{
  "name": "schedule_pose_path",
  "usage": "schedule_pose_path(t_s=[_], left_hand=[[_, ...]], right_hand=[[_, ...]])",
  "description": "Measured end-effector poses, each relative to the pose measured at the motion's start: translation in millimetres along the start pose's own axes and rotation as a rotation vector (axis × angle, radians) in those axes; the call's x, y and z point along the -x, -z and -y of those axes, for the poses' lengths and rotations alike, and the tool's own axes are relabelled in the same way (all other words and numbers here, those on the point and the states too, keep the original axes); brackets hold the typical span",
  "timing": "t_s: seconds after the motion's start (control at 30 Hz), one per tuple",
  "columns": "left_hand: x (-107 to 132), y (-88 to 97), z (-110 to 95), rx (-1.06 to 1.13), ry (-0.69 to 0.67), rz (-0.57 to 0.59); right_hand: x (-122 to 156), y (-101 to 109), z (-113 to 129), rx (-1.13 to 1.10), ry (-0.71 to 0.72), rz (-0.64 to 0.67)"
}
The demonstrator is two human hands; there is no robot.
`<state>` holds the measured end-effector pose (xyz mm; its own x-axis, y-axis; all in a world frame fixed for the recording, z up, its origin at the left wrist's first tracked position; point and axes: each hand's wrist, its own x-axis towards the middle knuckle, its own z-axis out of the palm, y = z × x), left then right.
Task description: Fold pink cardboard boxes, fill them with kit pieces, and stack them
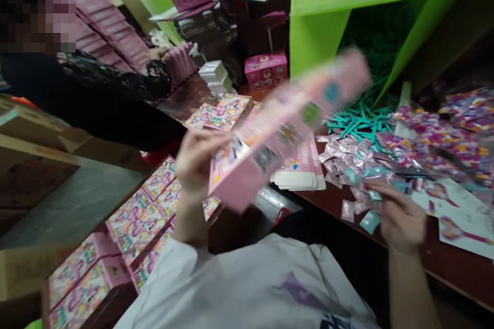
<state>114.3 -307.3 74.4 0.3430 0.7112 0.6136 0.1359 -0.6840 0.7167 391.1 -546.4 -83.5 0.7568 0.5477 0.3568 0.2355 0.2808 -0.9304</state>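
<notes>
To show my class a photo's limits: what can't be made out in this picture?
Head view: fine print on the long pink cardboard box in the left hand; motion blur.
Head view: whether the right hand grips anything; blur.
Head view: far side of the purple-and-yellow heap of small pieces; cut off by the picture's right edge.

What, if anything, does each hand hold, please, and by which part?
The left hand holds a pink box by its lower left end. The right hand is at small packets; whether it holds one cannot be told.
</notes>
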Motion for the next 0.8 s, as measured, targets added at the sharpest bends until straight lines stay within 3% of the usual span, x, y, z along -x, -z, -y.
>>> schedule_pose_path(t_s=[0.03,0.1,0.17,0.23,0.3,0.37,0.4,0.53,0.67,0.73,0.8], left_hand=[[-22.1,13.1,17.0,-0.038,-0.102,-0.057],[-60.2,30.5,61.1,-0.335,-0.369,-0.106],[-86.4,38.5,109.8,-0.438,-0.28,-0.08],[-99.1,41.5,151.5,-0.44,-0.16,0.101],[-99.2,42.9,179.8,-0.421,-0.112,0.23],[-88.0,41.6,195.2,-0.452,-0.1,0.259],[-78.1,38.4,199.8,-0.496,-0.09,0.214],[-13.3,-0.3,212.4,-0.711,0.041,-0.12],[49.6,-53.2,225.8,-0.717,0.046,0.128],[63.0,-67.2,230.2,-0.745,0.056,0.235],[65.4,-71.8,232.2,-0.78,0.068,0.261]], right_hand=[[-5.3,-16.1,-11.0,0.115,-0.024,0.087],[-11.8,-49.2,-36.5,0.374,-0.051,0.212],[-14.6,-79.0,-60.9,0.598,-0.027,0.205],[-15.8,-101.2,-78.6,0.806,-0.056,0.172],[-17.0,-114.4,-88.2,0.988,-0.131,0.152],[-19.3,-119.8,-92.3,1.094,-0.189,0.187],[-21.0,-120.4,-93.5,1.107,-0.21,0.211],[-28.9,-118.3,-98.6,1.023,-0.26,0.26],[-33.8,-121.6,-99.7,1.036,-0.261,0.266],[-35.5,-125.6,-97.7,1.068,-0.274,0.248],[-37.1,-129.1,-96.2,1.089,-0.29,0.238]])
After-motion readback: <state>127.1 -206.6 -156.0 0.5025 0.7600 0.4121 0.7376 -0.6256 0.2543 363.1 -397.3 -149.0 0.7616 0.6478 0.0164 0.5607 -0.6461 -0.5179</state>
